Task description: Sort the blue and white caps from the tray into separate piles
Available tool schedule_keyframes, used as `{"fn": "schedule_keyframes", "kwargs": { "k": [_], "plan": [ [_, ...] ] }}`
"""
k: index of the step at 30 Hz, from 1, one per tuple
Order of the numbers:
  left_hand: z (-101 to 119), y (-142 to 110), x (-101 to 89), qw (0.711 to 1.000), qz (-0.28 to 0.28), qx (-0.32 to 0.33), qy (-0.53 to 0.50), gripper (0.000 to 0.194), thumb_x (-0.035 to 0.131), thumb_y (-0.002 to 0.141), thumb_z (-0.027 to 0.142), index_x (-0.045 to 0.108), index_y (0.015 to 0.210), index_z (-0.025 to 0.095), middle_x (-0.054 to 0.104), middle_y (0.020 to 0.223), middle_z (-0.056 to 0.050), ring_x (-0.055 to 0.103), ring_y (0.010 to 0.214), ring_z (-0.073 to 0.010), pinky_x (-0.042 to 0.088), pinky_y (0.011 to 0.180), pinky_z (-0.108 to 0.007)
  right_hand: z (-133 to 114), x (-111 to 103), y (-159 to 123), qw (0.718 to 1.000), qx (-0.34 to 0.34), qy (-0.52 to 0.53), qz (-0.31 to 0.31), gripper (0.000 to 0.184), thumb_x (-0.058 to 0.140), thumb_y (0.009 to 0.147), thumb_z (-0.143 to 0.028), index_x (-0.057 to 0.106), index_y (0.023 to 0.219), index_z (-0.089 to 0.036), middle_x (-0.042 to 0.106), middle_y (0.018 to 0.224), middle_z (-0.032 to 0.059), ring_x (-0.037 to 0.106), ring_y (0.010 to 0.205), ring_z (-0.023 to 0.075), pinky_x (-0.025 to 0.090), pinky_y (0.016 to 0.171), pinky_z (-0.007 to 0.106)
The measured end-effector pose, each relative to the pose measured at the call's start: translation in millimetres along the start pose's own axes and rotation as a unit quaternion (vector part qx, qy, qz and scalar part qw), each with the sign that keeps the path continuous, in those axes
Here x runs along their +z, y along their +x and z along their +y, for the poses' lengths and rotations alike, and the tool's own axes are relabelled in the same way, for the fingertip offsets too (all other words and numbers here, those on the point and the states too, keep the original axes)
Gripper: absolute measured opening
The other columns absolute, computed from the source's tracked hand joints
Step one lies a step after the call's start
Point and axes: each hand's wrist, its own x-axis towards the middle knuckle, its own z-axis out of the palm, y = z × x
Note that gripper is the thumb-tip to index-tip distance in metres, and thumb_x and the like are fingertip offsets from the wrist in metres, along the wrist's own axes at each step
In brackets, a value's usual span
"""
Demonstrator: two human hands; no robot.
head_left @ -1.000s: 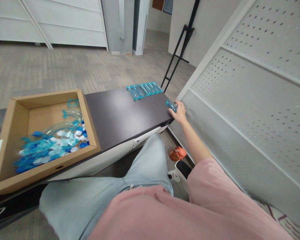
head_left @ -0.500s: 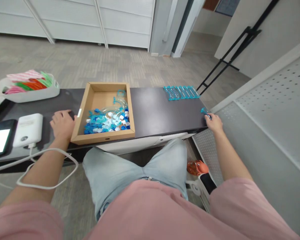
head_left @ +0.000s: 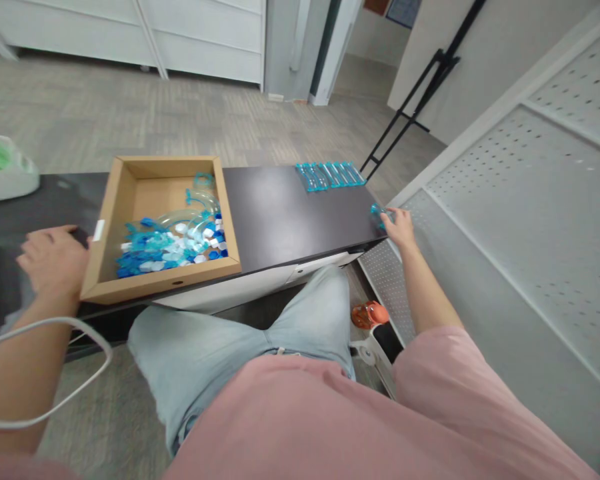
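My right hand (head_left: 399, 227) reaches to the right end of the black table (head_left: 290, 213) and closes on a clear blue plastic piece (head_left: 379, 213) at the table's edge. A row of several similar blue curved pieces (head_left: 330, 176) lies at the table's far edge. My left hand (head_left: 53, 257) rests on the table just left of a cardboard box (head_left: 105, 267), fingers curled over a small dark thing I cannot make out. The box holds several blue, white and clear plastic parts (head_left: 173, 237).
A white perforated panel (head_left: 505, 200) stands close on the right. A black stand (head_left: 415, 93) leans behind the table. An orange bottle (head_left: 367, 313) sits on the floor under the table end. A white cable (head_left: 55, 373) loops over my left forearm. A white basket (head_left: 5, 173) is at far left.
The view has swung from the right end of the table to take in the box and my left hand. My right hand stays at the table's right edge on the blue piece.
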Motion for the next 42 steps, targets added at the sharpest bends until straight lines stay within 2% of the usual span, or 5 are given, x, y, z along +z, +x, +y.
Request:
{"fn": "schedule_keyframes", "kwargs": {
  "k": [7, 14, 19, 30, 42],
  "plan": [
    [24, -29, -42.5, 0.993, -0.054, 0.016, -0.108, 0.067, 0.038, 0.124, 0.034, 0.049, 0.177, -0.005, 0.047, 0.179, -0.038, 0.045, 0.168, -0.0443, 0.035, 0.139, -0.06, -110, 18, 1, 0.959, -0.185, 0.215, -0.021, 0.063, 0.074, 0.107, -0.037, 0.061, 0.167, -0.024, 0.078, 0.146, 0.0228, 0.083, 0.124, 0.0342, 0.068, 0.113, 0.06],
    [14, -20, -19.6, 0.994, -0.014, -0.001, -0.113, 0.059, 0.049, 0.121, 0.032, 0.057, 0.174, 0.008, 0.053, 0.18, -0.031, 0.049, 0.166, -0.0429, 0.038, 0.137, -0.056, -351, 33, -123, 0.819, -0.473, 0.199, -0.257, 0.053, 0.068, 0.117, -0.049, 0.07, 0.167, -0.031, 0.083, 0.139, 0.0106, 0.081, 0.127, 0.0341, 0.068, 0.115, 0.054],
    [15, -16, -11.8, 0.994, 0.013, 0.006, -0.113, 0.058, 0.05, 0.117, 0.03, 0.059, 0.17, 0.006, 0.057, 0.176, -0.033, 0.054, 0.163, -0.0463, 0.042, 0.136, -0.058, -452, 90, -189, 0.753, -0.561, 0.122, -0.321, 0.052, 0.078, 0.115, -0.052, 0.075, 0.162, -0.028, 0.082, 0.149, 0.01, 0.078, 0.138, 0.0368, 0.064, 0.119, 0.051],
    [15, -15, -5.3, 0.994, 0.035, 0.013, -0.104, 0.058, 0.052, 0.114, 0.029, 0.063, 0.167, 0.008, 0.061, 0.174, -0.032, 0.057, 0.161, -0.0475, 0.045, 0.135, -0.061, -480, 138, -183, 0.75, -0.416, 0.288, -0.425, 0.055, 0.096, 0.1, -0.064, 0.082, 0.134, -0.023, 0.087, 0.134, 0.0123, 0.082, 0.123, 0.0344, 0.068, 0.116, 0.053],
    [18, -20, -14.7, 0.994, 0.02, 0.011, -0.109, 0.059, 0.051, 0.117, 0.029, 0.063, 0.169, 0.004, 0.058, 0.175, -0.034, 0.055, 0.161, -0.0471, 0.042, 0.134, -0.059, -416, 95, -35, 0.742, -0.326, 0.518, -0.272, 0.08, 0.095, 0.085, -0.095, 0.079, 0.141, -0.041, 0.082, 0.142, 0.0061, 0.077, 0.139, 0.0364, 0.071, 0.114, 0.057]
  ]
}}
